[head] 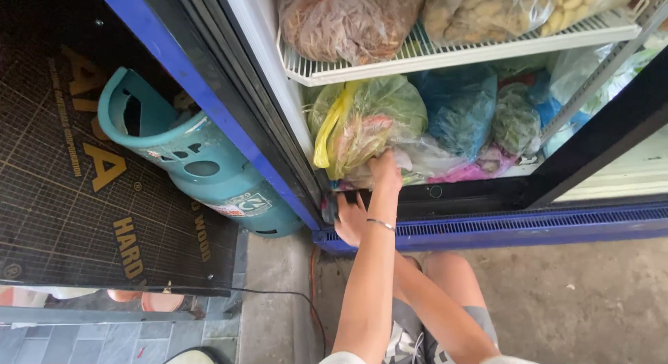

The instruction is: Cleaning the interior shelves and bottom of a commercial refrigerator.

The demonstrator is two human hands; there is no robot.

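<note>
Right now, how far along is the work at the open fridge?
Done: the fridge stands open, and filled bags already crowd the wire shelf and the space below it.

In hand: the left hand presses on the green and yellow bag, and the right hand is at the dark lower frame.

Left: no bag is lifted clear. All of them lie inside.

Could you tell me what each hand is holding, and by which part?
The left hand touches the clear plastic bag at its lower edge; the right hand rests on the fridge's bottom sill. No closed hold is visible.
</note>
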